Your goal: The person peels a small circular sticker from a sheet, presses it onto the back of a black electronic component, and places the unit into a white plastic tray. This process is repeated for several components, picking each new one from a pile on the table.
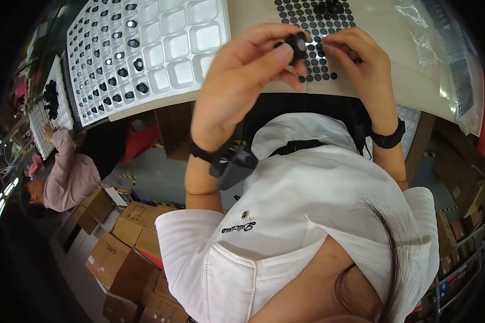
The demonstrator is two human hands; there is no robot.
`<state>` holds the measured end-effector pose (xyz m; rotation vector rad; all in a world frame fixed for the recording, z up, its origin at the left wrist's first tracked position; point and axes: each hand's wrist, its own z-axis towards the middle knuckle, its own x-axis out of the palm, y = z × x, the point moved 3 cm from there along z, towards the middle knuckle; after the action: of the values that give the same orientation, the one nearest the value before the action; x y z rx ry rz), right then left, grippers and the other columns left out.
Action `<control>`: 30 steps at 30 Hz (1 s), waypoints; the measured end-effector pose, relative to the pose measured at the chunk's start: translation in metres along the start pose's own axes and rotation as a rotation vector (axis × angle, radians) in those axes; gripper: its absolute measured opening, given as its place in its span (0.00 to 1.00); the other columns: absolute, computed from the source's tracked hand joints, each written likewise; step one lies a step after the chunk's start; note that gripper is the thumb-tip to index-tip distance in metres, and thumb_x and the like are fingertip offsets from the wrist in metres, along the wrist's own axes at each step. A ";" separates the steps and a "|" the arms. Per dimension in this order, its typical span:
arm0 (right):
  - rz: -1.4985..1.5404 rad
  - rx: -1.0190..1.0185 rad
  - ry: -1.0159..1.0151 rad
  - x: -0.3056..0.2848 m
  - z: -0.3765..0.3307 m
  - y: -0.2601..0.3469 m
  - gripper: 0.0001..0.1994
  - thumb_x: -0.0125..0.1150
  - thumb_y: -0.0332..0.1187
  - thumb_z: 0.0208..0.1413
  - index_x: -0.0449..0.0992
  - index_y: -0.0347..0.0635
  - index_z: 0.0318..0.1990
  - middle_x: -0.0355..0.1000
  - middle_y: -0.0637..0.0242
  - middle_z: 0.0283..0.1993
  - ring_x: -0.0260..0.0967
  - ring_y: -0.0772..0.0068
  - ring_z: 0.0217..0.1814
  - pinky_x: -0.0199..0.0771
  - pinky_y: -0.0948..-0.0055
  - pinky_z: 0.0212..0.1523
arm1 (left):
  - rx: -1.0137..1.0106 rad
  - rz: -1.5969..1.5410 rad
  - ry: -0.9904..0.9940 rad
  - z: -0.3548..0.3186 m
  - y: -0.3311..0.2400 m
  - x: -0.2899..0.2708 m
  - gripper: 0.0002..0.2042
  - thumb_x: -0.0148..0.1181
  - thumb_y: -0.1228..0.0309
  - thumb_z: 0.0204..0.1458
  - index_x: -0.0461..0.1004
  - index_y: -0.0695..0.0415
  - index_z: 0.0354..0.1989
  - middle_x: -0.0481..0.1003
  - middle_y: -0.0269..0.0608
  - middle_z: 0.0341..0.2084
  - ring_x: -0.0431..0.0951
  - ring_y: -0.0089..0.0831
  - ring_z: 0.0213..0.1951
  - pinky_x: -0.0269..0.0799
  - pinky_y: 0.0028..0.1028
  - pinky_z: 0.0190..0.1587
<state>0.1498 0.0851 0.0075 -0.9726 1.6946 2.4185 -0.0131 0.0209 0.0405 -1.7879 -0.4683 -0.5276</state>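
Note:
My left hand (237, 81) is closed around a small black part (296, 48) with a paler round face, held up between thumb and fingers. Its exact kind does not show. Close by on the right, my right hand (364, 62) has its fingertips drawn together over a sheet of round dark grey dots (312, 72); whatever lies between them is too small to make out. A small pile of black parts (328, 8) rests at the far end of the dots. To the left, a white moulded tray (170, 46) carries rows of black oval parts (141, 88) in its pockets.
Clear plastic film (447, 59) covers the right side of the table (382, 16). A co-worker in a pink top (67, 172) reaches toward another white tray (43, 121) at far left. Cardboard boxes (110, 261) stand on the floor at lower left.

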 end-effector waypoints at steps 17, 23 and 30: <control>-0.371 0.034 -0.083 0.023 0.010 0.001 0.04 0.60 0.29 0.42 0.72 0.41 0.27 0.63 0.72 0.20 0.59 0.81 0.20 0.60 0.83 0.22 | -0.067 0.006 -0.078 -0.008 0.030 -0.010 0.12 0.48 0.74 0.51 0.66 0.66 0.42 0.69 0.45 0.33 0.71 0.28 0.30 0.71 0.23 0.32; -0.197 0.163 0.015 0.018 0.009 -0.015 0.06 0.59 0.28 0.43 0.72 0.39 0.30 0.68 0.70 0.25 0.64 0.80 0.26 0.65 0.80 0.27 | -0.044 -0.136 -0.013 0.004 0.026 -0.003 0.14 0.49 0.72 0.51 0.65 0.67 0.44 0.69 0.45 0.34 0.71 0.27 0.30 0.70 0.22 0.33; 0.505 0.394 0.066 0.007 0.004 -0.004 0.02 0.51 0.21 0.48 0.66 0.33 0.28 0.60 0.58 0.41 0.66 0.71 0.39 0.66 0.78 0.41 | -0.109 -0.416 0.088 0.006 0.035 0.002 0.13 0.51 0.74 0.50 0.66 0.68 0.42 0.71 0.44 0.33 0.73 0.31 0.32 0.71 0.28 0.39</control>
<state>0.1443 0.0878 0.0015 -0.6324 2.5684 2.1555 0.0092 0.0177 0.0127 -1.7665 -0.7687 -0.9313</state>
